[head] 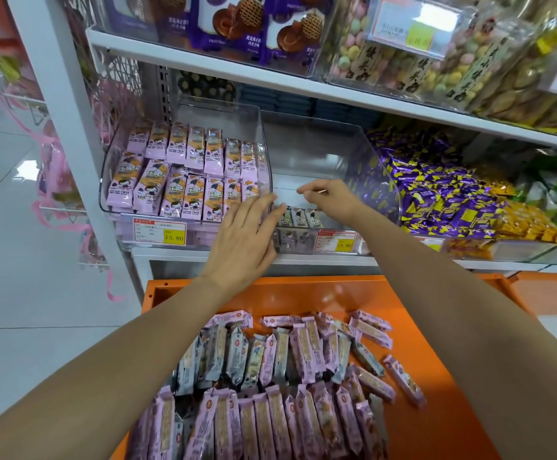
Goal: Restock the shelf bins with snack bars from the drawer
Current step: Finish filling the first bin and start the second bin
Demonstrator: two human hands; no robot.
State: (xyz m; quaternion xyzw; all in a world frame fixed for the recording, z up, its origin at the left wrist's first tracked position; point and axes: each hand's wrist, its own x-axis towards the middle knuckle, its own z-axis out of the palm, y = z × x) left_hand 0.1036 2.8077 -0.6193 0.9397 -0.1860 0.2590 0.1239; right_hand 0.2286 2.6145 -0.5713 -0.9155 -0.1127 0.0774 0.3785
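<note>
Above orange drawer point(303, 293) of snack bars point(270, 376), reached into near-empty clear bin point(336, 154), left hand point(243, 237) grip apart, likely squaring grey bars point(300, 219); right hand point(330, 200) grip impossible to tell.

Shop, snack aisle. White shelves point(204, 65) are stocked with packaged sweets. A price tag point(159, 230) marked 15.80 is fixed below a clear bin point(217, 111). Biscuit packs point(227, 21) are displayed above the bin, and an orange drawer point(419, 343) is open below it.

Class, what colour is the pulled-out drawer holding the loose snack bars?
Orange: the drawer shows clearly in the head view, its only view.
</note>
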